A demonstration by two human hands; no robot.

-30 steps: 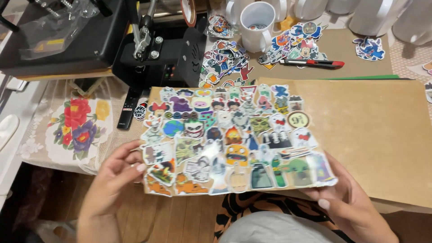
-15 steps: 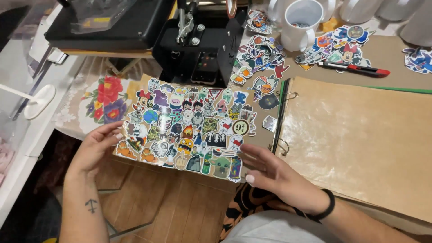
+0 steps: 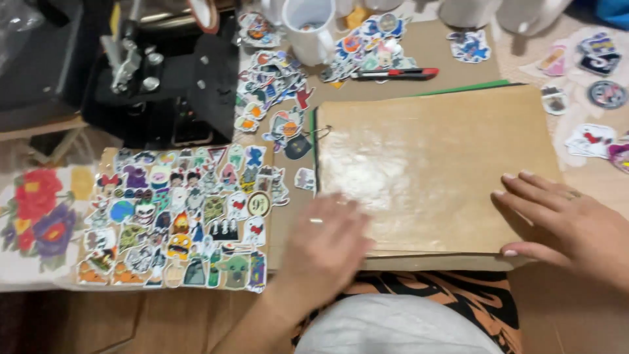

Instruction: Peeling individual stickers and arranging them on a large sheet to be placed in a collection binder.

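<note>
The brown card page covered in colourful stickers (image 3: 177, 219) has been turned over to the left and released. The blurred left hand (image 3: 325, 246) and the right hand (image 3: 569, 226) are now laid flat, fingers spread and gripping nothing, on the bare brown glossy page (image 3: 432, 164).

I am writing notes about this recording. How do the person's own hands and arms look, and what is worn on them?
Both forearms are bare, with no sleeves in view. The left hand is blurred; a thin, pale ring seems to sit on one finger. The right hand has light-painted nails and possibly a ring. No gloves or watch show.
</note>
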